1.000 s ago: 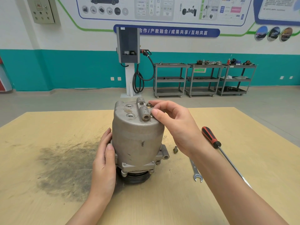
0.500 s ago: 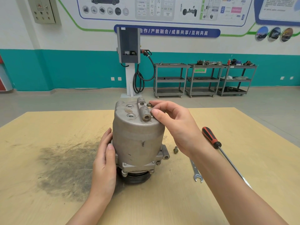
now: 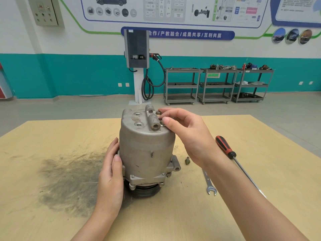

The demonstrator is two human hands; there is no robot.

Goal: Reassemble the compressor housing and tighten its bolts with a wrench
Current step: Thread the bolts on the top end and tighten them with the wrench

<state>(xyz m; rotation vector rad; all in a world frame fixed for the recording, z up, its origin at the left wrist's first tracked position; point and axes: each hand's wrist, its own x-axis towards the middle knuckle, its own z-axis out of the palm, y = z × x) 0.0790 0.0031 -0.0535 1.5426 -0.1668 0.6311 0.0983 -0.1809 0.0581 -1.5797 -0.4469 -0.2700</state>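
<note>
The grey metal compressor housing (image 3: 145, 150) stands upright on its black pulley in the middle of the wooden table (image 3: 52, 136). My left hand (image 3: 111, 173) lies flat against its left side, fingers straight. My right hand (image 3: 187, 134) reaches over the top right edge and pinches a bolt (image 3: 162, 122) seated in the housing top with thumb and fingertips. A second bolt head (image 3: 158, 112) sits just behind it. One loose bolt (image 3: 187, 160) lies on the table right of the housing. A silver open-end wrench (image 3: 209, 182) lies under my right forearm.
A red and black screwdriver (image 3: 231, 157) lies to the right, its shaft running toward the near right. A dark smudge (image 3: 69, 180) covers the table at the left. Far behind stand a charging post (image 3: 138, 66) and grey shelf carts (image 3: 217, 84).
Nothing has visibly moved beyond a slight shift of my right fingertips on the bolt; the left hand stays on the housing side.
</note>
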